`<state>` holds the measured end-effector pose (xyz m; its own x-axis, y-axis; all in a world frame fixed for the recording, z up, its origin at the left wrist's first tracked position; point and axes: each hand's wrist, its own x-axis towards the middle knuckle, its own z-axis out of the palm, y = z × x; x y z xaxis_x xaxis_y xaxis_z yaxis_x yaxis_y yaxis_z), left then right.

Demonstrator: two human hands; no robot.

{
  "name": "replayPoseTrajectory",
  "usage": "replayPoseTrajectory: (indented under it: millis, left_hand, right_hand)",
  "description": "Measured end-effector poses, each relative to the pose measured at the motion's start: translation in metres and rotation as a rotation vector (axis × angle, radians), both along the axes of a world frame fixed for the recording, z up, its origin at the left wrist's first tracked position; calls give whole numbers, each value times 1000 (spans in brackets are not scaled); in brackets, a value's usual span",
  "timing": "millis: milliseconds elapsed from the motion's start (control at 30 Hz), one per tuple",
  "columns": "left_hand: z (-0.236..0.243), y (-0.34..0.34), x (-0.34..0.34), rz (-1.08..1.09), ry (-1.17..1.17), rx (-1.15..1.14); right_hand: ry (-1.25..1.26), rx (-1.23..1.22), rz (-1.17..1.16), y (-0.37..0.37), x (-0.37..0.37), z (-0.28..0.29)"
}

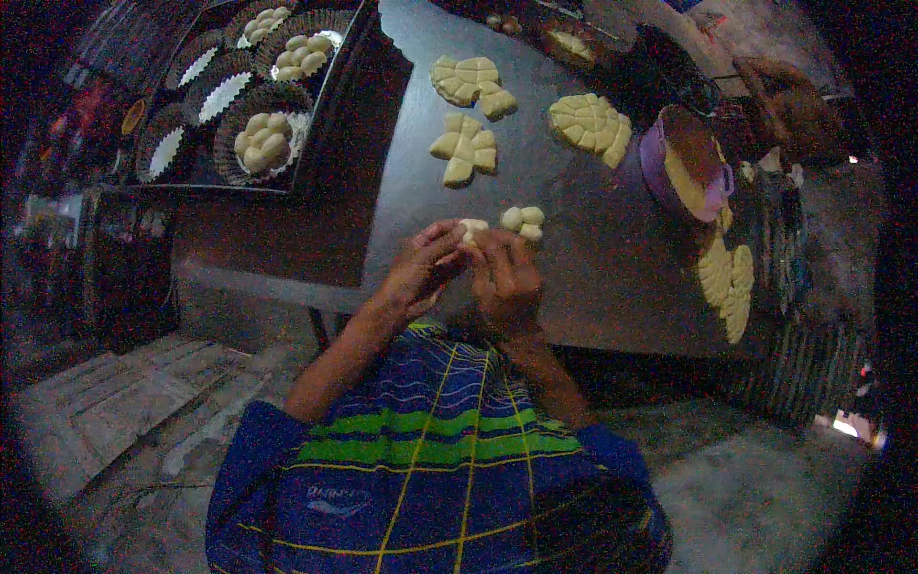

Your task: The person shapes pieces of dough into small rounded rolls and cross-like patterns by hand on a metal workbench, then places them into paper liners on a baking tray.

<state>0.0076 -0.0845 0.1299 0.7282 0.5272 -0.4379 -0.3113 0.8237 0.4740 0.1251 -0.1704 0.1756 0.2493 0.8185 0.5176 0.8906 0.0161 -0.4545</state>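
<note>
A small piece of pale dough point(472, 230) is pinched between the fingertips of my two hands, above the near part of the metal table point(421, 182). My left hand point(424, 268) is closed on its left side, and my right hand point(507, 277) is closed on it from the right, hiding part of it. Just beyond my right fingers lies a small cluster of dough balls point(523, 222). Farther off sit flat dough slabs scored into pieces: a middle slab point(465, 150), a far slab point(469, 81) and a right slab point(590, 126).
At the left, a dark tray point(330, 96) holds fluted paper cups point(225, 96), some with dough balls point(263, 143). A purple tub point(655, 163) stands on the right, with more scored dough point(727, 277) near the table's right edge. Dark cluttered objects line the far side.
</note>
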Motion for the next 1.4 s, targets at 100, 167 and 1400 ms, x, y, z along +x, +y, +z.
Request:
replayPoseTrajectory:
  millis: [100,167,1400]
  left_hand:
    - [13,11,-3,-68,72,191]
    - [24,16,-2,-120,89,408]
    - [-29,-4,49,-200,-121,199]
  right_hand:
    - [507,-160,-169,5,0,9]
    - [778,-203,-183,9,8,10]
    - [1177,-427,-39,-30,85,-90]
